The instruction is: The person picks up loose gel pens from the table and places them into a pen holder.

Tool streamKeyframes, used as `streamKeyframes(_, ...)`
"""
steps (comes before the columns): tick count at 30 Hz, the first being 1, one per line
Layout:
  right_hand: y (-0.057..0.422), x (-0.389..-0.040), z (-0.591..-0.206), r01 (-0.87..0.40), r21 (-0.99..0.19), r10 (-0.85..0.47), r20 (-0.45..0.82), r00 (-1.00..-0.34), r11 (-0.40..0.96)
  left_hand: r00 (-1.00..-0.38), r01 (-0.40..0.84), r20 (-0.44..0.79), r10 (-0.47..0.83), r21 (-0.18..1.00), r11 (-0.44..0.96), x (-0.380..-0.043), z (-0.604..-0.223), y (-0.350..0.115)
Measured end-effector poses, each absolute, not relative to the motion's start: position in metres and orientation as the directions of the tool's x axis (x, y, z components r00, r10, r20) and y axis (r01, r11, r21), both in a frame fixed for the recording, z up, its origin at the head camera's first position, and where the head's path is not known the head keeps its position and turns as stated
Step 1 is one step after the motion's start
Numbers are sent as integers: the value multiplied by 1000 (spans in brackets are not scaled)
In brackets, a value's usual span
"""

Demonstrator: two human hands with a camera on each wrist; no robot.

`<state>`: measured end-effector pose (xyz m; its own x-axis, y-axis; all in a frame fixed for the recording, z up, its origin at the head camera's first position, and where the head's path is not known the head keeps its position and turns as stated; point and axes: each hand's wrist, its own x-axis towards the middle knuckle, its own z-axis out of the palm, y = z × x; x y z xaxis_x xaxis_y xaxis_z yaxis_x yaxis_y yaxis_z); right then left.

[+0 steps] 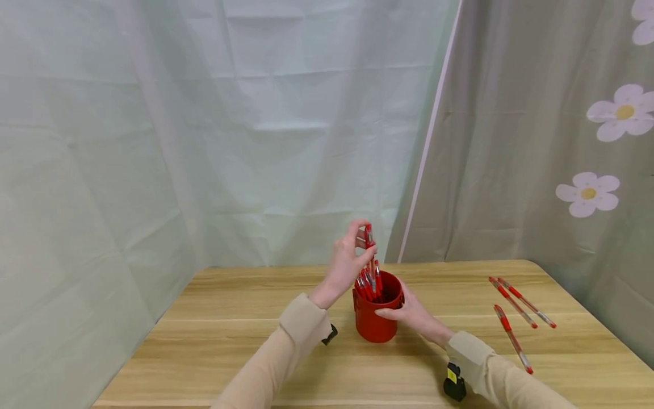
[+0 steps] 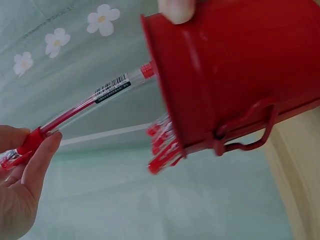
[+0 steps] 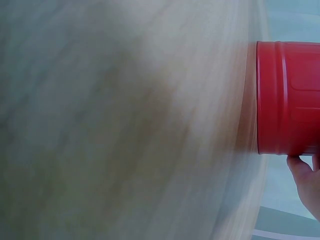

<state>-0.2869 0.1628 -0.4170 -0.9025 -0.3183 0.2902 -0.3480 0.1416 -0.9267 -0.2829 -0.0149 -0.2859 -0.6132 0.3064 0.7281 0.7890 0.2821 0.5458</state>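
Observation:
A red gel pen is pinched between the thumb and fingers of my left hand, cap end up. Its lower end reaches the rim of a red metal cup, as the left wrist view shows. Several more red pens lean together inside the cup, their caps above the rim. My right hand grips the cup from its right side, with the thumb across the outside near the rim. A small wire handle sticks out from the cup's wall.
Three loose red pens, one of them the nearest pen, lie on the right of the wooden table. Behind the table hangs a pale curtain, with a grey flowered part on the right.

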Motion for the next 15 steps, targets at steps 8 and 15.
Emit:
streamKeyframes(8,162,-287,-416,-352,-925,-306,295,-905,147,-615,786,734,288,541,299,-288,-296,-11)
streamKeyframes(15,161,-287,-418,-360,-921,-311,301,-901,151,-656,752,704,273,582,309,-291,-308,-10)
